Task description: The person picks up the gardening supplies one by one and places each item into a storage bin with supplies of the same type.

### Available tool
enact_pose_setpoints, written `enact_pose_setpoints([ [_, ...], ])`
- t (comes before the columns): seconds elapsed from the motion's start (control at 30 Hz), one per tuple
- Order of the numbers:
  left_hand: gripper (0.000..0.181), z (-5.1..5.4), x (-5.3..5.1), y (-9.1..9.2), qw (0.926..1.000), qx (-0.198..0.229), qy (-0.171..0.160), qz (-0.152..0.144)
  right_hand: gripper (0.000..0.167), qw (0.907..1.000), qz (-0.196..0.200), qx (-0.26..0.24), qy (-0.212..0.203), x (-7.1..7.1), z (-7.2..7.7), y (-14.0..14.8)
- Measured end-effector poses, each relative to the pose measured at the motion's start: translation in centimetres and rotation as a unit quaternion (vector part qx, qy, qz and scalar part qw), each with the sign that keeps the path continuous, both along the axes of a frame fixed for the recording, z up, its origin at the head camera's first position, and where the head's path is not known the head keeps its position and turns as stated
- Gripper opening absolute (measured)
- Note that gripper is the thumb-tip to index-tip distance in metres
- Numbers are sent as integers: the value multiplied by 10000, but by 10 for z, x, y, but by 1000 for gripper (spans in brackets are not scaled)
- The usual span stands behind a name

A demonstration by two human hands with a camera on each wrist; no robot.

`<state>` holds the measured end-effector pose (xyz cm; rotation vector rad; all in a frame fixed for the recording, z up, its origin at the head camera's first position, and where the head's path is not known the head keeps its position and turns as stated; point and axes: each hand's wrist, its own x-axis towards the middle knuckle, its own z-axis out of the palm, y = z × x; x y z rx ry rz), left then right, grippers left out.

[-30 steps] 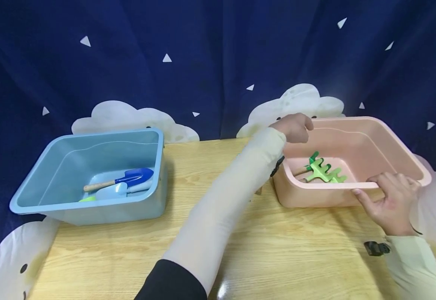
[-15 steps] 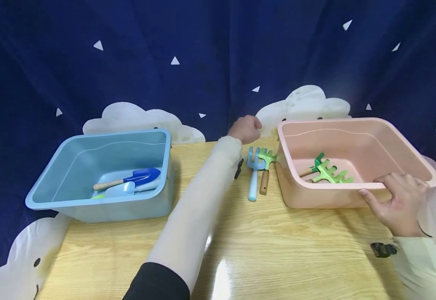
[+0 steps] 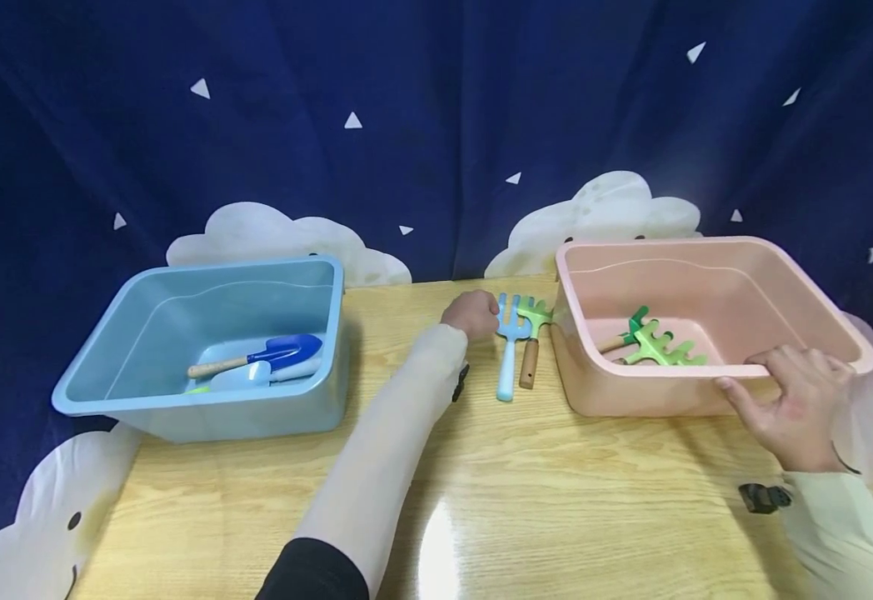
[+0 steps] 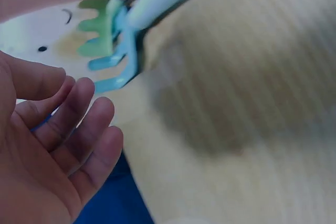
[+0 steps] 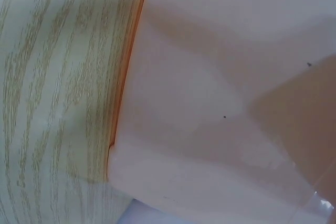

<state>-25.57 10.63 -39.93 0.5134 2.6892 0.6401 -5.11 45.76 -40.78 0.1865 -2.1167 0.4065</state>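
Observation:
My left hand (image 3: 471, 315) is just left of a light-blue hand fork (image 3: 507, 354) on the table. In the left wrist view its fingers (image 4: 100, 150) are loosely bent, with nothing between them and the thumb. Beside the blue fork lies a green hand rake (image 3: 530, 350) with a brown handle, close to the pink bin (image 3: 631, 392). At the front right of that bin, my right hand (image 3: 800, 404) grips the rim, fingers over the edge and thumb outside. Inside are a light-green rake (image 3: 654, 343) and a dark-green tool (image 3: 637, 321), partly overlapped.
On the left stands a blue bin (image 3: 204, 412). It holds a dark-blue trowel (image 3: 286, 350) with a wooden handle, a light-blue scoop (image 3: 241, 377) and something light green, mostly hidden. A dark-blue curtain (image 3: 406, 125) with white clouds hangs behind the wooden table (image 3: 541, 500).
My left hand has drawn back from above the pink bin, moving left and then down to beside the blue fork. Both tools on the table came into sight. The right hand stays on the rim.

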Motion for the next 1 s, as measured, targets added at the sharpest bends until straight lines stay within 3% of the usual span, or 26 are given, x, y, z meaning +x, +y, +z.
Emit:
enact_pose_setpoints([
  [0.17, 41, -16, 12, 6, 9993, -33, -378, 44, 86, 9999, -15, 23, -102, 2, 1, 0],
  [0.3, 48, -26, 21, 9, 9982, -219, -533, 191, 85, 9998, -22, 38, -181, 2, 2, 0],
  [0.5, 44, -38, 31, 12, 9939, -542, -958, 61, 87, 9999, -23, -34, -106, 2, 0, -1],
  [0.63, 35, -39, 36, 15, 9937, -342, -1008, 342, 86, 9999, -4, -38, -118, 2, -1, 0],
  [0.87, 23, -36, 45, 21, 9949, -212, -772, 619, 85, 9997, -85, -20, -217, 4, -1, 1],
  [1.0, 16, -38, 45, 21, 9926, 37, -859, 856, 88, 9998, -54, 63, -152, 1, 1, 0],
])
